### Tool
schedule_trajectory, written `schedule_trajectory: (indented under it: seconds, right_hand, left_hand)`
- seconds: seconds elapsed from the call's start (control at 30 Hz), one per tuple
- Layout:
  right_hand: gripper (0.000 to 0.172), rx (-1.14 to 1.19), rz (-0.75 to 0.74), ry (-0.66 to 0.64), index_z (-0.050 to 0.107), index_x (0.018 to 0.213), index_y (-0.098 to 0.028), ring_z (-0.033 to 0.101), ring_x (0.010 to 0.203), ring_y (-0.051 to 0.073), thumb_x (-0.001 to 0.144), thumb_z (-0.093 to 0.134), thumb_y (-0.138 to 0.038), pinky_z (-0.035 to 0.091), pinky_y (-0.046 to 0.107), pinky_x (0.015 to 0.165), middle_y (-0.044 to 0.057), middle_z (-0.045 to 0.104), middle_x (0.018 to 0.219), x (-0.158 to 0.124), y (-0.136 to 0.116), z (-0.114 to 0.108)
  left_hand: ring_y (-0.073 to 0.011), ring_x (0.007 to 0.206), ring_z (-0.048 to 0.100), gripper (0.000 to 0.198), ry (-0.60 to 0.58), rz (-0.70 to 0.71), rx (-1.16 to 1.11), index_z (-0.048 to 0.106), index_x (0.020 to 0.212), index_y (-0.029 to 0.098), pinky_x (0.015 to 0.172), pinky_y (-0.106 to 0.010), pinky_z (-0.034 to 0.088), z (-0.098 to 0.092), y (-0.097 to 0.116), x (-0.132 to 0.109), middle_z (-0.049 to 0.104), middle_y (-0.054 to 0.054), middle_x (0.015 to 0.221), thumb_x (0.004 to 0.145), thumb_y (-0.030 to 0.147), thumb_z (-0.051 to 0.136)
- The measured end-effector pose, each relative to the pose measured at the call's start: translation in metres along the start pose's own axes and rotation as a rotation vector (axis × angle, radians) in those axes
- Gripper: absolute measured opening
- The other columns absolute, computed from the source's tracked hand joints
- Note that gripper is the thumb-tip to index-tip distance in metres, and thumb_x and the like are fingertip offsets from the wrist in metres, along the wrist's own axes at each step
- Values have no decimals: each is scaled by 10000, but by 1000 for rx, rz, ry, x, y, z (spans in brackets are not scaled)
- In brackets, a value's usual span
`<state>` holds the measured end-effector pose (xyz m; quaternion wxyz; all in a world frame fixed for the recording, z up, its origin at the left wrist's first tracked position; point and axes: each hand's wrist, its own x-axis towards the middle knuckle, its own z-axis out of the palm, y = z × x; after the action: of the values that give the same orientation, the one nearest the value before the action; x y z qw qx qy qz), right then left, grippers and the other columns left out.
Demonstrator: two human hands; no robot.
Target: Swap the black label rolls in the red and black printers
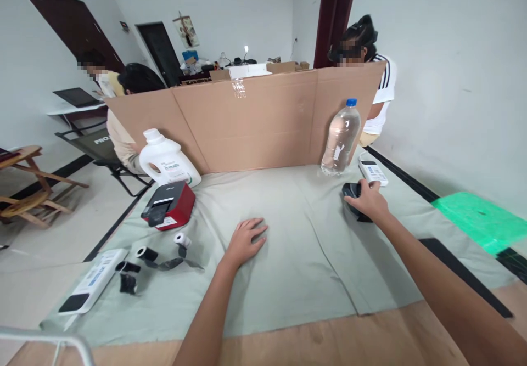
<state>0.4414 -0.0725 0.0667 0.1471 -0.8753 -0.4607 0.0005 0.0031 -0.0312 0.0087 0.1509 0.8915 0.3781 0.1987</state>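
My left hand (246, 240) lies flat on the pale green cloth (296, 256) near the table's middle, fingers spread, holding nothing. My right hand (369, 200) reaches to the far right and is closed over a small black object (351, 191) lying on the cloth; I cannot tell what the object is. Just beyond it rest a white remote (373, 169) and a clear water bottle (340, 138) with a blue cap.
A cardboard screen (255, 119) stands across the back, with two people seated behind it. At left are a white jug (167, 160), a red and black label printer (168, 206), small rolls with black ribbon (164, 256), and a white device (93, 281). A green board (477, 220) lies at right.
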Motion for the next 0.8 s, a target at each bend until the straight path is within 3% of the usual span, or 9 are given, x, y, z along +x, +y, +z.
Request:
schedule_trajectory:
  seconds: [0.23,0.3,0.37,0.4,0.47,0.53,0.6,0.7,0.8]
  right_hand:
    - [729,-76,1,-20,448,1386,-177,595,1051,406,802,611,-582,429,470,791,251,402,1369,0,8,1]
    - [742,-130,-46,104,468,1400,-171,501,1185,469,795,643,-564,388,525,868,277,396,1408,-10,-3,-4]
    - [765,-123,-145,301,459,1424,-154,396,1281,496,790,665,-529,343,562,934,300,367,1454,-26,-30,-5]
    - [774,-84,-211,371,447,1434,-143,376,1298,492,787,667,-507,334,570,955,305,357,1468,-36,-50,-2]
    - [763,37,-386,363,442,1425,-123,400,1288,475,775,660,-459,346,586,977,297,383,1451,-61,-104,10]
    - [683,194,-605,226,485,1373,-130,449,1268,429,771,643,-411,374,572,1002,258,455,1391,-89,-171,28]
    - [608,379,-771,60,506,1344,-156,492,1248,374,783,619,-360,395,534,1033,208,511,1352,-115,-244,48]
    - [536,624,-901,-214,511,1349,-180,513,1264,309,836,581,-319,402,467,1083,160,559,1337,-144,-350,80]
    - [642,773,-877,-420,433,1444,-158,452,1362,315,856,611,-343,374,443,1132,171,491,1458,-159,-434,111]
  left_hand:
    - [-273,1307,567,334,31,-23,-79,721,1230,297,1129,-522,423,5,-1,0,632,-65,1403,910,317,626]
    - [-251,1253,608,299,115,-46,-138,739,1185,278,1109,-494,456,3,-4,1,682,-69,1324,916,299,609]
    - [-224,1187,643,288,314,-87,-192,743,1157,253,1079,-451,490,-9,-12,2,718,-76,1240,933,266,564]
    - [-216,1162,653,291,455,-121,-203,741,1148,240,1068,-432,498,-20,-18,1,726,-82,1209,939,253,540]
    - [-212,1136,657,290,772,-227,-183,737,1121,213,1068,-411,493,-52,-36,-6,727,-92,1170,939,244,513]
    - [-215,1141,648,288,1033,-380,-140,725,1115,195,1083,-394,473,-93,-59,-18,716,-95,1167,923,249,517]
    - [-225,1173,631,314,1186,-566,-146,707,1149,184,1088,-382,460,-137,-84,-33,699,-100,1206,887,243,545]
    - [-224,1228,605,390,1211,-822,-402,665,1220,175,1100,-366,440,-194,-124,-50,670,-106,1288,842,229,588]
    - [-213,1263,583,437,1106,-1017,-684,629,1250,212,1079,-363,449,-223,-162,-52,648,-85,1329,815,251,649]
